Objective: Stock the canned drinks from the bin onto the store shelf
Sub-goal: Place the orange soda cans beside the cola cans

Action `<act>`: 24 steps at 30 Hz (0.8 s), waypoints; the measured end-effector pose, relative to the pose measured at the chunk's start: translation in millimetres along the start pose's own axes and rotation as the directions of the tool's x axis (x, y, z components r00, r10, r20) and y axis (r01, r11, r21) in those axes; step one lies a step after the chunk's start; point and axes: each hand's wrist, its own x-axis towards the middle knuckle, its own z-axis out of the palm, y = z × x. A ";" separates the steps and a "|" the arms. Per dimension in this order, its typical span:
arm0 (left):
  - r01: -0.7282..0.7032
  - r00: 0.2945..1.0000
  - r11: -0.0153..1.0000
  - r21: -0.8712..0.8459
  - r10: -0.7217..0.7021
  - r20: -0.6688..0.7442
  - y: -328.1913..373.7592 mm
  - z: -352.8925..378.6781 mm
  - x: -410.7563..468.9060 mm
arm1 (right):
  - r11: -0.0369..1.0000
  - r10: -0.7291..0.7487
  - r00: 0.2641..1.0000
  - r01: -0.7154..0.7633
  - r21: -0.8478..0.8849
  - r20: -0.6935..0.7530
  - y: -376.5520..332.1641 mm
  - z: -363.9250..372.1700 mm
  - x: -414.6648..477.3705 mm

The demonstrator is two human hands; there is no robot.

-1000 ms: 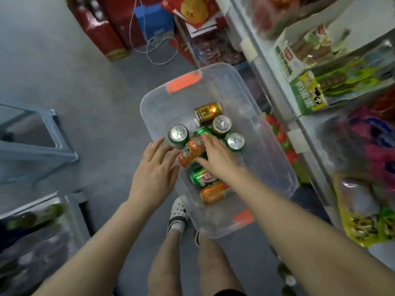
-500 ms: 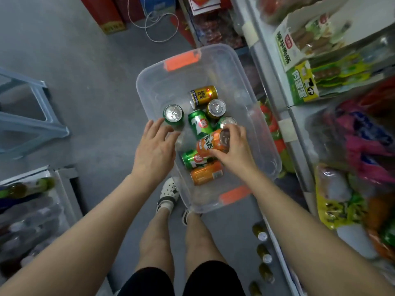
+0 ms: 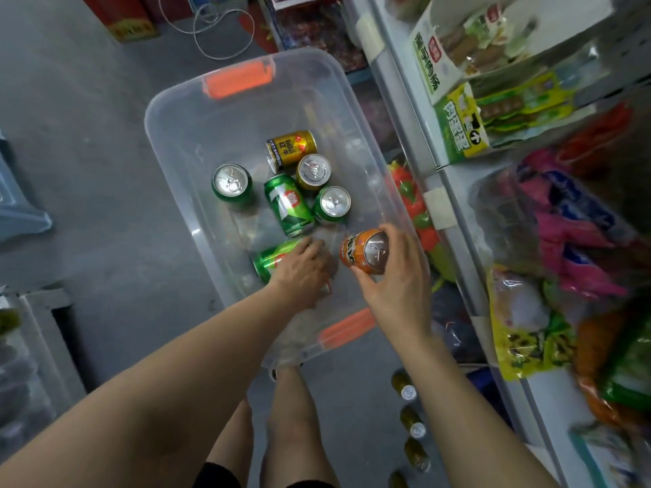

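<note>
Since half a second ago the right hand (image 3: 394, 287) has lifted the orange drink can (image 3: 364, 251) toward the near right corner of the clear plastic bin with orange handles (image 3: 176, 110), grip closed around its body. The can's long axis tilts, silver top facing up at the camera. The left hand (image 3: 303, 272) has dropped into the bin, fingers curled over a lying green can (image 3: 273, 258) just left of the right grip; can't tell if it's gripping.
</note>
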 end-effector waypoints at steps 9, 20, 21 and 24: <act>0.008 0.997 0.988 -0.155 -0.020 -0.075 -12.0 -16.9 -16.2 | 0.997 0.016 1.000 -0.016 0.069 0.002 0.4 -0.5 -0.7; 0.437 0.898 0.738 -0.514 -0.388 0.206 -34.9 -50.9 -69.8 | 0.957 0.098 0.990 -0.123 0.264 0.104 -22.0 -12.6 7.4; 0.454 0.886 0.670 -0.587 -0.410 0.217 -35.1 -57.4 -73.4 | 0.940 0.106 0.987 -0.139 0.312 0.119 -22.8 -16.8 5.5; 0.493 0.827 0.379 -0.783 -0.484 0.286 -38.0 -75.3 -86.3 | 0.850 0.138 0.978 -0.197 0.488 0.153 -28.8 -41.1 -1.4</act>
